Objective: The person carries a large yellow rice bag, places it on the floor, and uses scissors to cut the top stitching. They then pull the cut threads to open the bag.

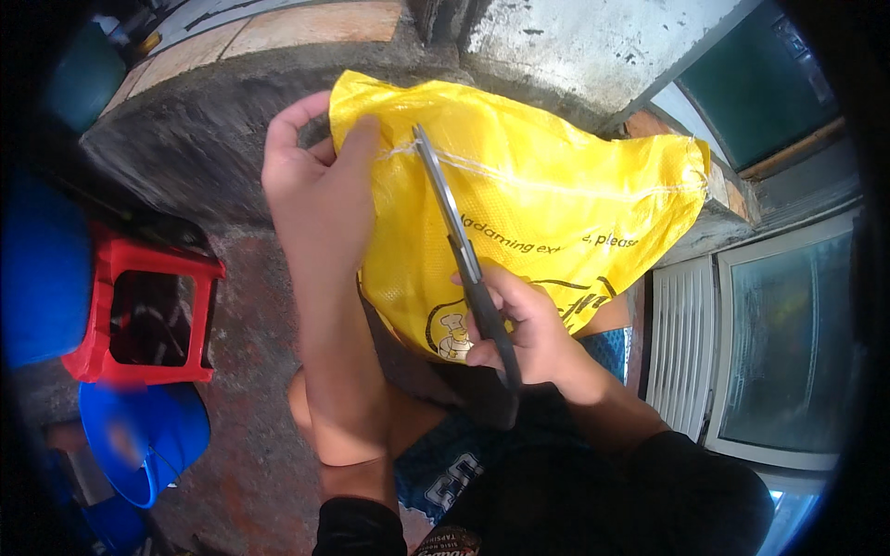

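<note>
A yellow woven plastic sack (pixel 547 176) with dark print and a white stitched seam spreads out in front of me, above my lap. My left hand (pixel 324 176) grips its upper left edge, thumb on the near face and fingers behind. In my right hand (pixel 524 320) is a pair of scissors (pixel 454 218) with black handles. Their blades point up and away, with the tips lying over the sack beside the white seam thread (pixel 400 148). The blades look nearly closed together. Whether thread sits between them I cannot make out.
To the left stand a red plastic stool (pixel 153 371), a blue bucket (pixel 190 431) and a large blue container (pixel 42 278). A concrete ledge with tiles (pixel 311 28) runs along the far side. At the right is a glass-fronted white cabinet (pixel 788 343).
</note>
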Motion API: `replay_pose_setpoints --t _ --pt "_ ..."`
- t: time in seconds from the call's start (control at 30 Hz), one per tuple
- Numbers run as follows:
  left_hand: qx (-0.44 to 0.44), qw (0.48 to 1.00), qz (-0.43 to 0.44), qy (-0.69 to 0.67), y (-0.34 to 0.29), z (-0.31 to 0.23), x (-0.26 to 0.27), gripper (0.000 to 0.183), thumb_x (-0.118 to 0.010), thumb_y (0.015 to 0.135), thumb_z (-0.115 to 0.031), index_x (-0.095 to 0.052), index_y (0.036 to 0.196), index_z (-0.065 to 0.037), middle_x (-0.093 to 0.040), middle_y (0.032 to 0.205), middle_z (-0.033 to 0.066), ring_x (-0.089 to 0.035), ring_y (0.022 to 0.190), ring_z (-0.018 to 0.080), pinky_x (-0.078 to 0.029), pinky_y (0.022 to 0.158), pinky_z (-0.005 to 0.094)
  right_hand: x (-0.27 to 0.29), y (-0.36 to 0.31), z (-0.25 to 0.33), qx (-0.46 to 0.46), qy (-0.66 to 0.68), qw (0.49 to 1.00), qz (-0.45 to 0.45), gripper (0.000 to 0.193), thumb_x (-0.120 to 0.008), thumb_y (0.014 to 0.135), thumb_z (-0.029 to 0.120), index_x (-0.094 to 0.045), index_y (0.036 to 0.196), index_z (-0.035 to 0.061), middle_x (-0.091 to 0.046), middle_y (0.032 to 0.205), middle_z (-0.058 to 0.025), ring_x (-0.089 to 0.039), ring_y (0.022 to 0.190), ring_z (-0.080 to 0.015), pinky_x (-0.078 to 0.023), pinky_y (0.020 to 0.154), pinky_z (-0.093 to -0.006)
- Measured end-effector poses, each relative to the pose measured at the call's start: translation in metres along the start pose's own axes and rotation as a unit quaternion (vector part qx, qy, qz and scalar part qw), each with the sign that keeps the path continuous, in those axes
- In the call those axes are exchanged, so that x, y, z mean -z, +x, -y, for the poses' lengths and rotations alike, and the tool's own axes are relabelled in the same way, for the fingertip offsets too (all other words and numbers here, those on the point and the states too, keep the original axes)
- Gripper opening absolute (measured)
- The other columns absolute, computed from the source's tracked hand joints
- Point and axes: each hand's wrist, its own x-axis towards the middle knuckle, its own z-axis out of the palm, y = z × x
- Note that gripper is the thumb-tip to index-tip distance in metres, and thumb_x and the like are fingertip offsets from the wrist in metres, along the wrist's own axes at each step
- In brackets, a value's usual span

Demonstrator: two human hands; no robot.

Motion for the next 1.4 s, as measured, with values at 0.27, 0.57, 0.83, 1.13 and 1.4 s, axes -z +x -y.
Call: replay_pose_setpoints --t 0.27,0.57,0.83,1.13,1.4 --pt "0.029 0.999 -0.011 -0.034 0.008 0.001 0.011 0.039 -0.068 0.095 -0.003 -0.049 0.128 0.003 -0.072 0.098 0.0184 -0.069 0.080 0.0154 -0.056 0.068 0.0262 0.014 -0.011 0.016 -0.165 0.170 0.971 0.046 0.074 -0.090 0.080 0.031 -0.053 0.137 0.0012 -0.065 0.090 -0.0040 -0.062 0.076 -0.0149 -0.046 0.067 -0.0258" --pt "0.064 0.992 0.081 0.070 0.005 -0.037 0.060 0.048 -0.047 0.108 -0.039 -0.060 0.127 0.002 -0.072 0.103 0.0108 -0.068 0.092 0.0201 -0.051 0.083 0.0343 0.056 -0.040 0.032 -0.088 0.284 0.954 -0.030 0.093 -0.073 0.079 0.070 -0.050 0.137 0.0010 -0.065 0.088 -0.0038 -0.061 0.074 -0.0115 -0.044 0.068 -0.0216" --pt "0.040 0.972 0.139 0.185 -0.012 -0.044 0.059 0.016 -0.069 0.097 -0.009 -0.070 0.104 0.005 -0.069 0.084 0.0024 -0.060 0.077 0.0064 -0.049 0.069 0.0226 0.032 -0.032 0.031 -0.095 0.250 0.964 0.000 0.087 -0.071 0.083 0.069 -0.053 0.136 0.0023 -0.062 0.086 -0.0030 -0.059 0.071 -0.0108 -0.043 0.066 -0.0216" --pt "0.023 0.960 0.134 0.244 -0.024 -0.060 0.065 0.014 -0.068 0.097 -0.011 -0.068 0.096 0.004 -0.066 0.079 0.0023 -0.057 0.074 0.0074 -0.048 0.068 0.0254 0.027 -0.029 0.025 -0.077 0.264 0.960 0.049 0.087 -0.076 0.086 0.059 -0.048 0.140 -0.0036 -0.058 0.090 -0.0027 -0.059 0.074 -0.0095 -0.045 0.067 -0.0207" --pt "0.045 0.934 0.223 0.277 -0.027 -0.068 0.072 0.012 -0.065 0.100 -0.011 -0.066 0.097 0.001 -0.061 0.079 -0.0023 -0.055 0.078 0.0059 -0.045 0.072 0.0224 0.028 -0.021 0.036 -0.155 0.286 0.934 0.145 0.082 -0.069 0.091 0.061 -0.050 0.139 -0.0027 -0.060 0.083 -0.0009 -0.059 0.073 -0.0096 -0.045 0.066 -0.0225"
